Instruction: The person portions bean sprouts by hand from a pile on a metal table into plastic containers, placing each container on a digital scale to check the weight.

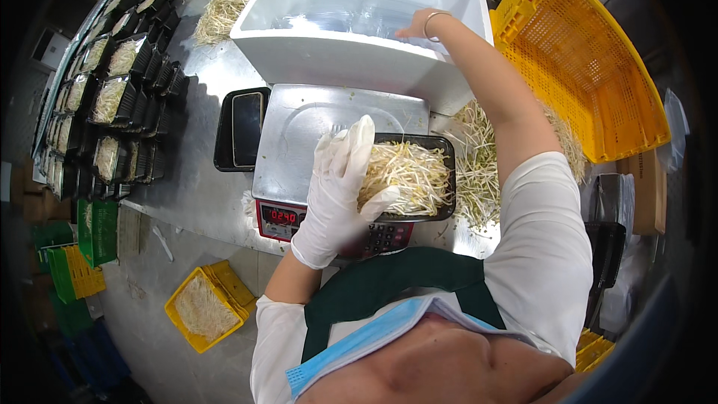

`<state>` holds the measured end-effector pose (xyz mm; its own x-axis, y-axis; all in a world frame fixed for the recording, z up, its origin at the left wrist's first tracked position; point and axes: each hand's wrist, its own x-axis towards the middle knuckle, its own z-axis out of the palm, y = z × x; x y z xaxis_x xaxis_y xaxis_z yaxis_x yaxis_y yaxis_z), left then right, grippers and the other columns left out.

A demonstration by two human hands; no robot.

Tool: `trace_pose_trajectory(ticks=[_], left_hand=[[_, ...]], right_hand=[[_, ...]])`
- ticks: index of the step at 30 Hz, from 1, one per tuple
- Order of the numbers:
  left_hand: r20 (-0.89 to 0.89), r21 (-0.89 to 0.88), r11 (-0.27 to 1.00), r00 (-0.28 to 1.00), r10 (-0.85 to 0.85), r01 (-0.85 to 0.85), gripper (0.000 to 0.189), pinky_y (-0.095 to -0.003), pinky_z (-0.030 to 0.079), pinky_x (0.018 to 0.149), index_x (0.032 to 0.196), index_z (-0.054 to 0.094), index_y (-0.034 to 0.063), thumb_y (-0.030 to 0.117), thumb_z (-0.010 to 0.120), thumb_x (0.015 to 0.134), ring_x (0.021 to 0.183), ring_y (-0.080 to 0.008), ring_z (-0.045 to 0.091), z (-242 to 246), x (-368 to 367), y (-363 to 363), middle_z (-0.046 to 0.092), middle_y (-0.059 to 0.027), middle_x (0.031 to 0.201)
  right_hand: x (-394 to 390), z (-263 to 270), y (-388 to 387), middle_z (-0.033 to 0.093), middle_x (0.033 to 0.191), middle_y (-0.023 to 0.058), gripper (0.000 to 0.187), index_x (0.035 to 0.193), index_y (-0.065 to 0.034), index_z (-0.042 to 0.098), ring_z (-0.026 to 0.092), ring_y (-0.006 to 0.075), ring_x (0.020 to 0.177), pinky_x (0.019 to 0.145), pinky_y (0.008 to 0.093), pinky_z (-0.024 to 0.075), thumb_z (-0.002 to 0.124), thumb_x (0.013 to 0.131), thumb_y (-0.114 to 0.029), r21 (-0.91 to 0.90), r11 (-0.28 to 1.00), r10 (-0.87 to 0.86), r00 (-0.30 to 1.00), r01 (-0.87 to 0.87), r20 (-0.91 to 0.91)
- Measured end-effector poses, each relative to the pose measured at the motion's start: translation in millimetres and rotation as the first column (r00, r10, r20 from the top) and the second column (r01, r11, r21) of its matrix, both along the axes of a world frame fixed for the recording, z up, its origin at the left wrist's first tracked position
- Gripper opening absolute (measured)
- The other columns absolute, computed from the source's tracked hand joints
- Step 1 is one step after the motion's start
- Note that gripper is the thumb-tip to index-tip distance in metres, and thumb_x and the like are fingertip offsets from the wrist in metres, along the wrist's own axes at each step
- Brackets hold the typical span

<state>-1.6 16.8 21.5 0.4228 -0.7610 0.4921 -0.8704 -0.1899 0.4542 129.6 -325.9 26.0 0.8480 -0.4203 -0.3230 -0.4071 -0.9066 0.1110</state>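
Note:
My left hand [339, 191], in a white glove, lies against the left side of a black plastic tray [447, 210] filled with bean sprouts [408, 178]; its fingers are apart. The tray rests on the right part of a digital scale's metal platform [297, 146], and red digits show on the scale's panel. Bare except for a ring-shaped bracelet at the wrist, my right hand [420, 25] reaches into a white foam box [353, 59] behind the scale. Inside the box lies clear plastic film [331, 14]. The right fingertips are partly hidden, so whether they grip anything is unclear.
Loose sprouts [477, 174] lie right of the scale, and more [230, 6] are at the box's left. A phone [247, 129] sits in a black tray. Stacked packed trays [115, 95] stand at the left, a yellow crate [594, 73] at the right, and a sprout-filled yellow crate [205, 308] below the table.

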Motion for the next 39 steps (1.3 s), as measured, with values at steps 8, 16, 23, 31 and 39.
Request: trace_pose_trajectory(ticks=[8, 16, 23, 31, 39], left_hand=[[-0.171, -0.203, 0.964, 0.975, 0.14, -0.174, 0.054, -0.0402, 0.031, 0.104, 0.132, 0.036, -0.0002, 0.002, 0.055, 0.081, 0.127, -0.0328, 0.039, -0.1, -0.8, 36.4, 0.042, -0.0212, 0.134], [-0.624, -0.452, 0.782, 0.779, 0.067, -0.429, 0.047, -0.0362, 0.042, 0.096, 0.134, 0.033, -0.0036, 0.017, 0.042, 0.093, 0.114, -0.0269, 0.051, -14.7, -4.9, 52.2, 0.044, -0.0207, 0.131], [-0.859, -0.505, 0.846, 0.201, -0.471, -0.174, 0.052, -0.0365, 0.055, 0.078, 0.132, 0.038, 0.0019, 0.033, 0.05, 0.092, 0.103, -0.0298, 0.059, 47.2, -29.4, 1.3, 0.055, -0.0212, 0.119], [-0.763, -0.532, 0.841, 0.487, -0.425, -0.1, 0.044, -0.0327, 0.054, 0.079, 0.129, 0.041, 0.007, -0.005, 0.048, 0.087, 0.106, -0.0214, 0.056, 10.8, -64.8, 9.1, 0.059, -0.0151, 0.113], [-0.753, -0.043, 0.974, 0.648, 0.113, -0.22, 0.017, -0.024, 0.045, 0.076, 0.097, 0.061, -0.0015, 0.011, 0.055, 0.088, 0.083, -0.0113, 0.057, -38.8, 41.2, -27.6, 0.063, -0.0038, 0.086]], right_hand=[[9.3, 22.2, -7.5, 0.063, 0.069, 0.0216, 0.026, 0.074, 0.0103, 0.064, 0.064, 0.0308, 0.063, 0.052, 0.0402, 0.0495, 0.047, 0.071, -0.009, 0.122, 0.992, 0.023, 1.0, -0.023, 0.007], [-177.8, 100.0, 43.9, 0.066, 0.085, 0.0099, 0.016, 0.096, -0.0009, 0.064, 0.061, 0.0155, 0.075, 0.065, 0.0298, 0.0475, 0.058, 0.082, -0.004, 0.113, 0.849, -0.045, 0.143, -0.517, 0.989], [-278.8, 32.1, 173.3, 0.062, 0.109, 0.0088, 0.03, 0.097, -0.0043, 0.066, 0.058, 0.0128, 0.085, 0.064, 0.0253, 0.0443, 0.068, 0.072, -0.021, -0.491, 0.42, 0.751, -0.011, -0.763, 0.66], [-315.5, -23.9, 153.6, 0.055, 0.08, 0.0045, 0.053, 0.123, -0.0002, 0.043, 0.052, 0.0128, 0.073, 0.066, 0.0236, 0.0429, 0.068, 0.08, -0.02, 0.558, 0.71, -0.352, 0.471, -0.429, 0.809], [-227.4, -76.6, 122.7, 0.055, 0.085, 0.0067, 0.023, 0.093, 0.0001, 0.062, 0.053, 0.0136, 0.071, 0.07, 0.0231, 0.0447, 0.065, 0.081, -0.019, 0.66, 0.728, -0.564, 0.385, -0.186, 0.731]])
